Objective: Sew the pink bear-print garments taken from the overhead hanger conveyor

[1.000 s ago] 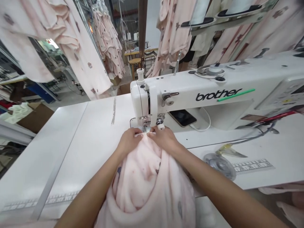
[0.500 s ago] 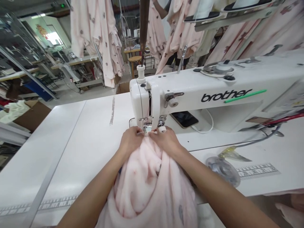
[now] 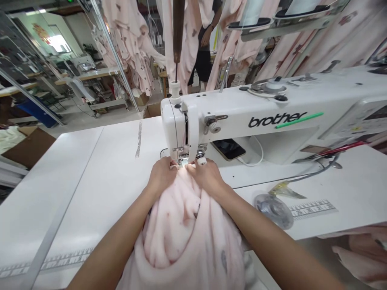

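A pale pink fleece garment [image 3: 187,233] with small dark prints lies bunched between my forearms on the white table [image 3: 90,181]. My left hand [image 3: 161,177] and my right hand [image 3: 205,176] are both closed on its front edge. They pinch the fabric right at the presser foot [image 3: 182,160] of the white Brother sewing machine [image 3: 256,117]. My fingertips almost meet under the needle. The fabric under the foot is mostly hidden by my hands.
A phone [image 3: 229,149] with a white cable lies under the machine arm. Yellow-handled snips [image 3: 282,190] and a clear round dish [image 3: 273,205] sit right of my right arm. Pink garments [image 3: 133,44] hang behind. A person [image 3: 207,44] stands beyond the machine. A cardboard box [image 3: 27,145] is at left.
My hands have stayed at the presser foot, holding the fabric edge. The view has shifted a little, and the person at the back has come into sight.
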Motion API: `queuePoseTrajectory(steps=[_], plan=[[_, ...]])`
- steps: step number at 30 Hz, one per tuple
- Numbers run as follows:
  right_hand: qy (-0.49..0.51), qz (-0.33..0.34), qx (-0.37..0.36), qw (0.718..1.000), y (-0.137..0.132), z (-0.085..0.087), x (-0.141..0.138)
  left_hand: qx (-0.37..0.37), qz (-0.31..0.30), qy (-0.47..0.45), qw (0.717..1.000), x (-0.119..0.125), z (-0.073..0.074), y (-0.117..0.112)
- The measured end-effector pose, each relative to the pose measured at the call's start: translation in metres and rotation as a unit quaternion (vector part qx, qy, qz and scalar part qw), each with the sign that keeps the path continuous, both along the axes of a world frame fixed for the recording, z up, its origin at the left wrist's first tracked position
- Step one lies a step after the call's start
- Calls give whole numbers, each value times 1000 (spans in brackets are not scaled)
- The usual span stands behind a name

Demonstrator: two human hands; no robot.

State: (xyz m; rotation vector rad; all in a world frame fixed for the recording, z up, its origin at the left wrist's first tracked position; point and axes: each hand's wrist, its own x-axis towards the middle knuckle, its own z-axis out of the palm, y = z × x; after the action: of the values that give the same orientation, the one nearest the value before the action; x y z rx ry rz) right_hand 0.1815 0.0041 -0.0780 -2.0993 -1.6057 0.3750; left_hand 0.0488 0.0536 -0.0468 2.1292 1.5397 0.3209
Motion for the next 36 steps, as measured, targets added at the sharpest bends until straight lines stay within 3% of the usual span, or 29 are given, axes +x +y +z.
queuePoseTrajectory(steps=[8, 19, 29, 36], plan=[[-36, 1, -7, 999, 0, 7, -3, 19, -11, -9, 1000, -2, -2, -2], [-81, 19, 6, 997, 4, 3, -3, 30, 0, 1, 1000, 2, -3, 2], [-85, -22, 17, 996, 7, -4, -6, 43, 22, 32, 998, 5, -4, 4], [-103, -17, 33, 994, 6, -3, -8, 57, 26, 53, 997, 5, -4, 3]])
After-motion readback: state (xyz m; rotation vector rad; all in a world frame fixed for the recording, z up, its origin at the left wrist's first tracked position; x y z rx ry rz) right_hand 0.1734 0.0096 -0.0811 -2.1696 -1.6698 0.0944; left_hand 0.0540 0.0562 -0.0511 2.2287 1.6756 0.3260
